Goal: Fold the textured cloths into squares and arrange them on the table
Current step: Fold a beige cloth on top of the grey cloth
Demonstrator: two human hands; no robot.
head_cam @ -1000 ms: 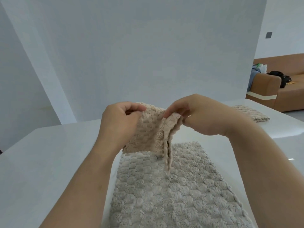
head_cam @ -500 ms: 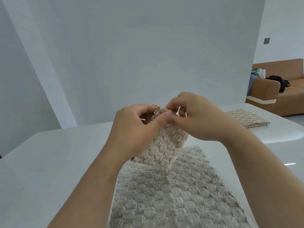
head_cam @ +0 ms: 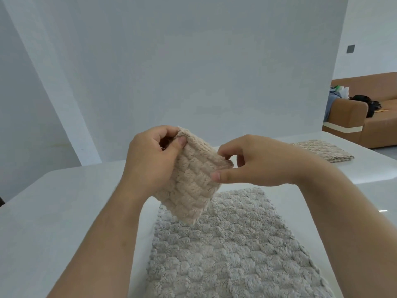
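Head cam, looking down over both forearms. Closest to the camera is a big grey cloth (head_cam: 225,254) with a bumpy texture. It's lying flat on the white table (head_cam: 64,211) and runs from the bottom edge of the shot away from the person.

Up in the air over its far end, not touching it, is the small beige cloth (head_cam: 193,190). Same puffy texture, folded into a thick little packet, hanging tilted with one corner pointing down.

The left grip (head_cam: 150,166) has the top corner: thumb pressed flat on the front face, fingers curled round behind, so it's properly clamped on the beige cloth. The right grip (head_cam: 260,162) is on the right-hand edge, thumb against the front and forefinger hooked onto the upper right corner, pinching it. Its other fingers are tucked away and I can't make them out well.

Further back and off to the right on the table there's a folded cloth (head_cam: 322,150), beige-ish, lying flat as a neat squarish pad, well apart from both hands.

Behind the table is a plain white wall (head_cam: 193,72). Way over on the right is a brown sofa (head_cam: 378,123) with a black bag (head_cam: 365,102) on it, and a small grey wall switch (head_cam: 308,54) higher up.
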